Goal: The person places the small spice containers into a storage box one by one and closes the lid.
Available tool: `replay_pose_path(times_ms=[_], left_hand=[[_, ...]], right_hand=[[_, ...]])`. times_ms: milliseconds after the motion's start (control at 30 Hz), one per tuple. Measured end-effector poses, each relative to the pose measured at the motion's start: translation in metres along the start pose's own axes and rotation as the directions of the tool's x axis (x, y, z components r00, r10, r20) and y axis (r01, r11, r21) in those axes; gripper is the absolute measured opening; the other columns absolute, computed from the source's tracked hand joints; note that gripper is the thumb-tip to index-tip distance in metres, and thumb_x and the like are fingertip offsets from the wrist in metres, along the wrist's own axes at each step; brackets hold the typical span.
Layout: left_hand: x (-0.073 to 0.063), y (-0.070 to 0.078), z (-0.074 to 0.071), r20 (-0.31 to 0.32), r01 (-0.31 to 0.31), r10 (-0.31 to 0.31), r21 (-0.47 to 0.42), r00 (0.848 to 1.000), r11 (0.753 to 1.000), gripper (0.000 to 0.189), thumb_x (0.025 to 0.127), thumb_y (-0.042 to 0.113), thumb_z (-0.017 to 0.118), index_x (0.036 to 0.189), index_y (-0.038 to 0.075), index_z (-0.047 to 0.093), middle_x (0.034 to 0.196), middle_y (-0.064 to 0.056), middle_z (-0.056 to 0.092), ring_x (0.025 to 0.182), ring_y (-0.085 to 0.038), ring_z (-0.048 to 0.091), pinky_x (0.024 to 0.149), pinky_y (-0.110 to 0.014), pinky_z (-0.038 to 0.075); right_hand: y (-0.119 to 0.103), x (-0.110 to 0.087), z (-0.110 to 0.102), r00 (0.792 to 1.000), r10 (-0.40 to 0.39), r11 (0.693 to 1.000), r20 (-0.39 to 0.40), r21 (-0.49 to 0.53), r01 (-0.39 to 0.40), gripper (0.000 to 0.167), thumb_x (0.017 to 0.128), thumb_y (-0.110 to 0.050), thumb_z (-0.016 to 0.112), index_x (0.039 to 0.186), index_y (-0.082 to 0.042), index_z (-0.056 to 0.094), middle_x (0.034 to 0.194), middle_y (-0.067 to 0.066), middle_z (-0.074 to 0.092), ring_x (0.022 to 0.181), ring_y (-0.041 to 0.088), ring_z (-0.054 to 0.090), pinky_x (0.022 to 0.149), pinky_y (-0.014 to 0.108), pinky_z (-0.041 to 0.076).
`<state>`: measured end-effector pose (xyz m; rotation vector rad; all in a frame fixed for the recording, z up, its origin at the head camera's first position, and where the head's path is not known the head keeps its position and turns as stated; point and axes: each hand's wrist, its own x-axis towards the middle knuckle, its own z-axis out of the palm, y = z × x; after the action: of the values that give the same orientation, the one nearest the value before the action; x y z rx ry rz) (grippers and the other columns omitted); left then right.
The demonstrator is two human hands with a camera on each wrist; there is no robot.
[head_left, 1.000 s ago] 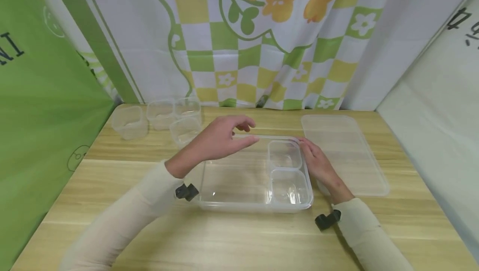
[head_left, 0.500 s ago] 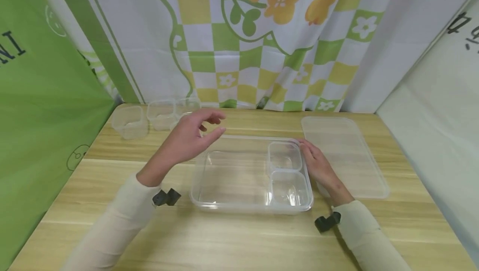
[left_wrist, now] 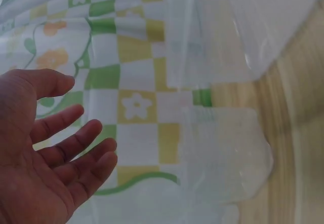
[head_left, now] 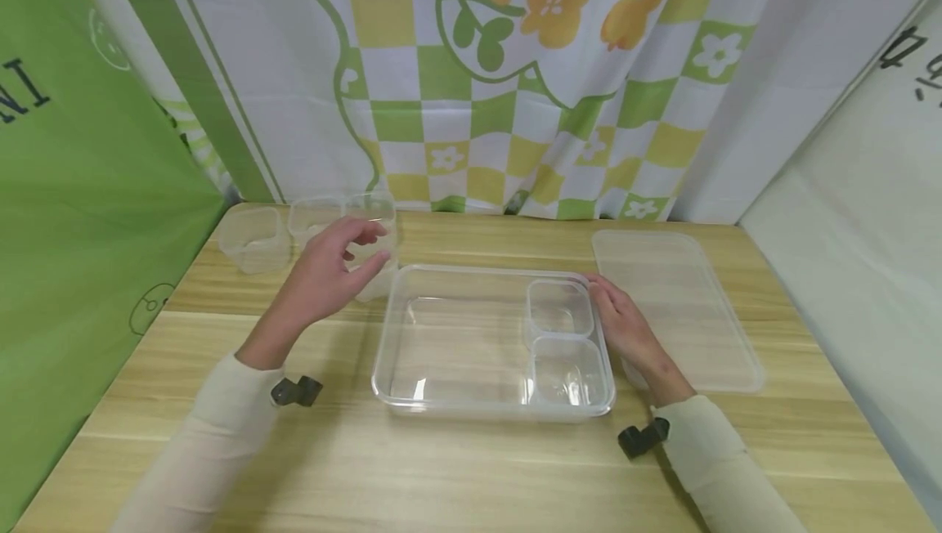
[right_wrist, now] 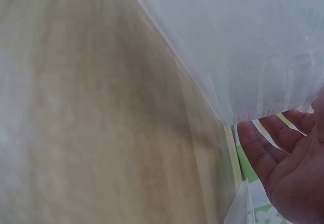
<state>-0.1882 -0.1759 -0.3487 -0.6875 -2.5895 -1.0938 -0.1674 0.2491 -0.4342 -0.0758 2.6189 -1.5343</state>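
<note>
A large clear plastic container (head_left: 471,410) rests on the table, with two small clear boxes inside along its right side: a rear one (head_left: 559,308) and a front one (head_left: 567,369). My right hand (head_left: 627,329) rests against the container's right side near the back corner. In the right wrist view, the fingers (right_wrist: 260,155) of that hand reach along the cloudy wall. My left hand (head_left: 321,275), holding nothing, hovers left of the container, its fingers spread and slightly bent. Behind it are several small clear boxes, one at the far left (head_left: 253,240), partly hidden by the hand.
A flat translucent lid (head_left: 680,308) lies on the wooden table (head_left: 471,484) right of the container. A checked, flowered curtain (head_left: 515,108) closes off the back. Green cloth (head_left: 96,230) stands on the left, pale cloth (head_left: 861,214) on the right.
My left hand has moved left, from above the large container to beside the small boxes. The container's left end has come into fuller view. My right hand has stayed put.
</note>
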Motion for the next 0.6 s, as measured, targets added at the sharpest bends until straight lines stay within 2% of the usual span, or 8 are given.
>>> replay_pose_path(times_ms=[133,300,433,600], left_hand=[[-0.006,-0.013,-0.001,-0.031,0.019,-0.018,0.035,0.999,0.999,0.034,0.096,0.012,0.074,0.125,-0.002,0.065,0.118,-0.021,0.065,0.109,-0.038,0.061,0.083,-0.049,0.052],[-0.014,-0.029,-0.002,-0.058,0.057,-0.055,0.04,0.997,0.998,0.034,0.095,0.011,0.074,0.124,-0.005,0.064,0.122,-0.024,0.061,0.112,-0.041,0.057,0.085,-0.052,0.051],[-0.018,-0.04,-0.002,-0.053,0.105,-0.103,0.032,0.993,0.994,0.037,0.095,0.012,0.073,0.127,-0.005,0.063,0.131,-0.026,0.054,0.117,-0.043,0.054,0.089,-0.054,0.05],[-0.021,-0.057,-0.001,-0.011,0.178,-0.178,-0.004,0.984,0.984,0.042,0.097,0.015,0.072,0.132,-0.005,0.059,0.14,-0.029,0.046,0.119,-0.046,0.051,0.091,-0.057,0.051]], right_hand=[[0.0,0.0,0.0,1.0,-0.002,1.0,-0.006,0.003,0.002,0.059,0.113,-0.047,0.029,0.151,-0.007,0.048,0.149,0.021,0.05,0.141,0.04,0.042,0.118,0.058,0.028],[0.001,0.001,-0.001,0.999,-0.042,0.999,-0.009,-0.014,0.042,0.057,0.113,-0.042,0.029,0.15,-0.004,0.049,0.149,0.022,0.051,0.141,0.04,0.041,0.118,0.057,0.027],[0.002,0.002,-0.001,0.998,-0.059,0.998,-0.012,-0.024,0.059,0.055,0.114,-0.04,0.029,0.149,-0.003,0.05,0.148,0.023,0.051,0.141,0.04,0.042,0.118,0.057,0.027],[0.002,0.001,0.0,0.998,-0.058,0.998,-0.008,-0.005,0.058,0.056,0.114,-0.041,0.03,0.15,-0.003,0.05,0.147,0.023,0.052,0.14,0.04,0.043,0.118,0.057,0.028]])
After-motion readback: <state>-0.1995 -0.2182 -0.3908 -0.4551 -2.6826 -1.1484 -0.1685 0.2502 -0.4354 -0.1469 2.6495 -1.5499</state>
